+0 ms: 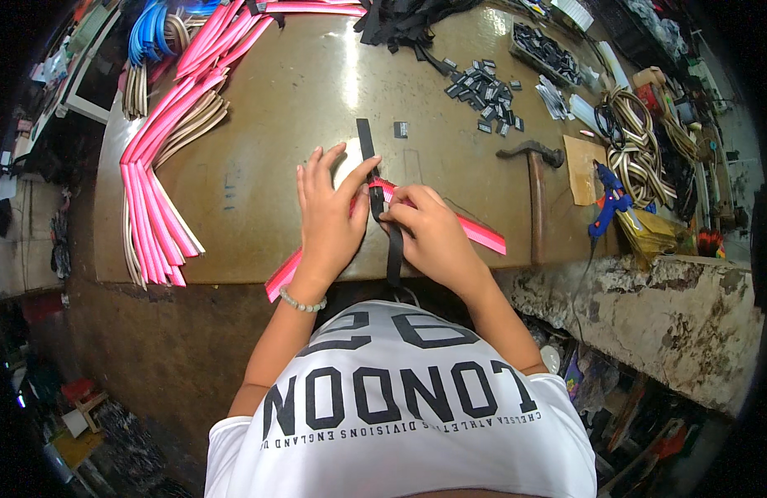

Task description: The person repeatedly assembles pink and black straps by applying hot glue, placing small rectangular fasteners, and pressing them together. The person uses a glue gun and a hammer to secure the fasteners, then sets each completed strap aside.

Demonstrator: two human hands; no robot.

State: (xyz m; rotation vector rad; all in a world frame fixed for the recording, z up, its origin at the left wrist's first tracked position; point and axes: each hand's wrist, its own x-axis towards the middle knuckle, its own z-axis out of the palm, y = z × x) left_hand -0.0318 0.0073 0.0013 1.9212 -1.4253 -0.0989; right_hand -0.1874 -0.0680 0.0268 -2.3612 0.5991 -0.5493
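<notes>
A bent pink strip (485, 236) lies across the near part of the table beneath both hands. Over it runs a black strap (394, 257), which drops past the table's front edge. My left hand (329, 207) has its index finger and thumb on the strap where it crosses the strip, the other fingers stretched out. Just below that crossing, my right hand (433, 232) pinches the strap, fingers curled. A pale round piece (347, 162) shows partly behind my left fingers. Beyond the hands lies one small black tag (401, 129).
A hammer (537, 199) lies at the right, near a blue glue gun (609, 203) and coiled beige cords (641, 158). Small black tags (487, 95) are heaped beyond, beside a filled box (545, 54). Folded pink strips (155, 191) line the left; black straps (408, 21) lie at the back.
</notes>
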